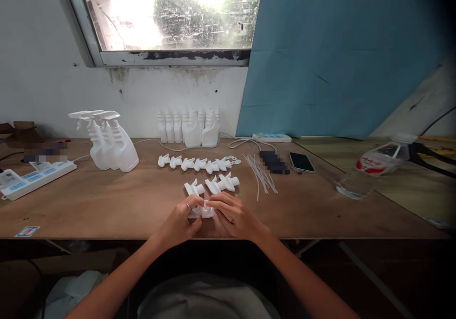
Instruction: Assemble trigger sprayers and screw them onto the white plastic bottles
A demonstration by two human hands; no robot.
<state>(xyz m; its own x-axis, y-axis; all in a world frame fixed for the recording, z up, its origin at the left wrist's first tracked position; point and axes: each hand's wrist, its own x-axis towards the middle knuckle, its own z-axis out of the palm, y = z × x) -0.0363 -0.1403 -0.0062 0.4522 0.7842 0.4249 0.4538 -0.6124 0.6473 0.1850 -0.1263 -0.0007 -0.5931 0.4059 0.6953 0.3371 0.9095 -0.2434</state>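
Near the table's front edge, my left hand (pixel 182 220) and my right hand (pixel 237 214) meet around a white spray trigger head (pixel 202 211). The left fingers pinch it from the left, and the right fingers close on its right side; they partly cover it. Just beyond the hands lie several more trigger heads (pixel 194 188) on their sides. Farther back runs a row of similar trigger heads (pixel 188 164), with small white rings (pixel 233 159) at its right end. Thin white tubes (pixel 261 174) lie loosely to the right.
White bottles (pixel 193 131) without heads stand by the wall. Bottles with trigger heads (pixel 114 143) stand at left, near a power strip (pixel 39 180). A phone (pixel 302 162), black pouch (pixel 274 161), second power strip (pixel 272 138) and clear plastic bottle (pixel 374 169) are at right.
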